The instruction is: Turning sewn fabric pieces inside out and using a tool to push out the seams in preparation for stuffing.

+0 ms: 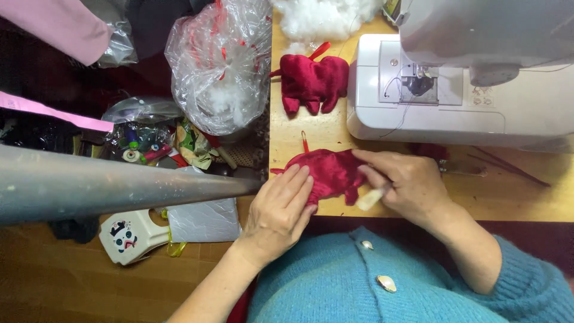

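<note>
Red velvet lies under both my hands: a flat toy skin point(326, 172) at the near edge of the wooden table point(508, 197), just in front of the sewing machine point(466, 113). My left hand point(281, 209) rests on its left end, fingers nearly straight and together, palm down, pressing the cloth flat rather than gripping it. My right hand point(406, 185) is curled, thumb and fingers pinched on a small white tuft of stuffing point(368, 199) right at the skin's lower right corner.

I judge this to be the stuffing step: the skin looks limp, while a second red toy point(314, 81) farther back, beside the machine, is already plump. Feeding the tuft in calls for finding the opening at that corner, which I cannot make out from here, and holding the cloth steady with the left hand while the right pushes the filling in.

More white filling point(323, 18) is heaped at the far end of the table, and some sits in a clear plastic bag point(221, 66) to the left.
</note>
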